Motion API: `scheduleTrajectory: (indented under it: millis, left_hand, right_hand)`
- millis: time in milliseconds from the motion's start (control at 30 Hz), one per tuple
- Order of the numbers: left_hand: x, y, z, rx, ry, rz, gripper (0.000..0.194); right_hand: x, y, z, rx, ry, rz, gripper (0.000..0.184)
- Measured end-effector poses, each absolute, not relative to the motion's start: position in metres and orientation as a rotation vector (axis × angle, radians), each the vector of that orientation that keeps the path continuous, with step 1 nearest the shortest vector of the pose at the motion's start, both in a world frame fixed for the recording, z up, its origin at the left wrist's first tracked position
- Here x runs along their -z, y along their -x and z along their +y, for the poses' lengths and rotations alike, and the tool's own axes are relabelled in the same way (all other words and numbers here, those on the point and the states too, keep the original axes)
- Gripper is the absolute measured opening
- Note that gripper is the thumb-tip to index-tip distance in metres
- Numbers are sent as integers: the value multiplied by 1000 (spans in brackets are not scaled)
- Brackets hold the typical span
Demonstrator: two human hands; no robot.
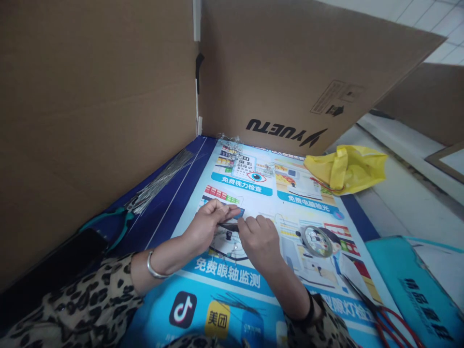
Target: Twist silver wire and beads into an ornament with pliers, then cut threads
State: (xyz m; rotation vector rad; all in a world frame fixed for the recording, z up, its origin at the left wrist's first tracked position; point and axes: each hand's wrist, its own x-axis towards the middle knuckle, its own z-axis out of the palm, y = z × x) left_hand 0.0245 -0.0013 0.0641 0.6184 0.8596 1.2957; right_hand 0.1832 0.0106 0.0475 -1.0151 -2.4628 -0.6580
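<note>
Dark, slender strip (229,226) — gripped between your two hands, above a blue-and-white printed poster (174,290).
Your left hand (210,226), silver bangle at the wrist, pinches one end between thumb and fingers; your right hand (259,239), dark band at the wrist, is closed on the other; fine clear-beaded strands (228,253) show just below — whether attached, cannot be told; to the right, a clear roll of tape (317,241), red-handled metal scissors (379,310), a turquoise bag with black lettering (413,290) and, farther off, a crumpled yellow plastic bag (348,169); to the left, a bundle of thin silvery wires (159,182) beside a teal-handled tool (127,221); brown cardboard panels (268,72) stand behind.
</note>
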Motion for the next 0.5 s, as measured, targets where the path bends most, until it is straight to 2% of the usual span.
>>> scheduleTrajectory:
  millis: [167, 367, 500]
  left_hand:
    - [-62, -21, 2, -1238, -779, 870, 26]
    - [-66, -15, 5, -1126, -998, 895, 23]
    - [-68, -11, 6, -1048, -1238, 926, 18]
  right_hand:
    - [-46, -182, 10, 381, 1152, -2504, 7]
    - [-56, -179, 7, -44, 1497, -2607, 11]
    - [-61, -179, 8, -262, 1566, -2639, 17]
